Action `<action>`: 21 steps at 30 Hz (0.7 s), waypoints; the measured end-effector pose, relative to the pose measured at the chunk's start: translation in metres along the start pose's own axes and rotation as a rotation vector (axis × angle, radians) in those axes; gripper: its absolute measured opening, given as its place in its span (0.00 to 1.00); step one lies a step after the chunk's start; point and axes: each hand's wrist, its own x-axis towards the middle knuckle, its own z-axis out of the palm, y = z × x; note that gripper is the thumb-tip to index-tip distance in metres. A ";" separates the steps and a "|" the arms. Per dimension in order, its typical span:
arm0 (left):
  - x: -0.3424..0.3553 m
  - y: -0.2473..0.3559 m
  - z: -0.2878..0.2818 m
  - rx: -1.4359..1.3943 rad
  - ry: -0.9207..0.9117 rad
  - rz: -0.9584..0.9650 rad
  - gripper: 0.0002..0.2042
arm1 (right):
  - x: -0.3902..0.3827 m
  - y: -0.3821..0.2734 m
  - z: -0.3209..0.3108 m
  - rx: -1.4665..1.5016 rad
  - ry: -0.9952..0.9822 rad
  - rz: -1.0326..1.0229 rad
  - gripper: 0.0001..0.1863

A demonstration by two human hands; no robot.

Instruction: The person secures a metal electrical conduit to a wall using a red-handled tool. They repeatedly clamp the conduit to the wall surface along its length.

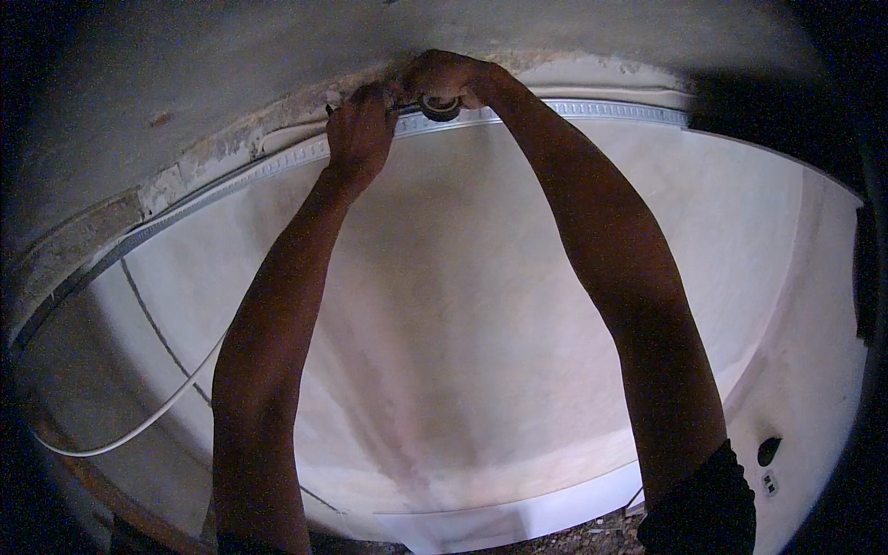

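Observation:
Both my arms reach up to where the pale wall meets the ceiling. My right hand (446,76) is closed around a small dark roll of tape (440,109), whose round side faces me. Just left of it, my left hand (363,134) has its fingers curled against the same edge, and a small dark tip pokes out beside it. Whatever those fingers hold is hidden. Behind both hands runs a perforated metal strip (610,111) along the top of the wall. A white cable (291,135) lies just above the strip and passes behind my hands.
Rough, chipped plaster (176,185) lines the ceiling edge. A loose white cable (153,421) hangs in a curve at the left. Low on the right are a wall socket (770,483) and a dark round object (769,450). Rubble (592,538) lies at the bottom.

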 end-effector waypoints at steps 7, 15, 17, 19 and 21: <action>-0.006 0.013 0.000 -0.029 0.001 -0.101 0.15 | 0.025 0.018 0.000 -0.146 -0.116 -0.088 0.19; -0.009 0.003 -0.005 -0.099 0.062 -0.035 0.11 | -0.010 -0.008 -0.012 -0.157 -0.137 -0.062 0.18; -0.006 0.009 -0.008 -0.155 0.028 -0.085 0.10 | -0.005 0.003 -0.007 -0.186 -0.079 -0.136 0.14; -0.006 0.005 -0.007 -0.218 0.026 -0.064 0.08 | 0.001 0.008 -0.001 -0.257 -0.014 -0.268 0.12; -0.005 0.000 -0.002 -0.223 0.039 -0.026 0.06 | 0.004 0.008 0.003 -0.352 0.067 -0.341 0.11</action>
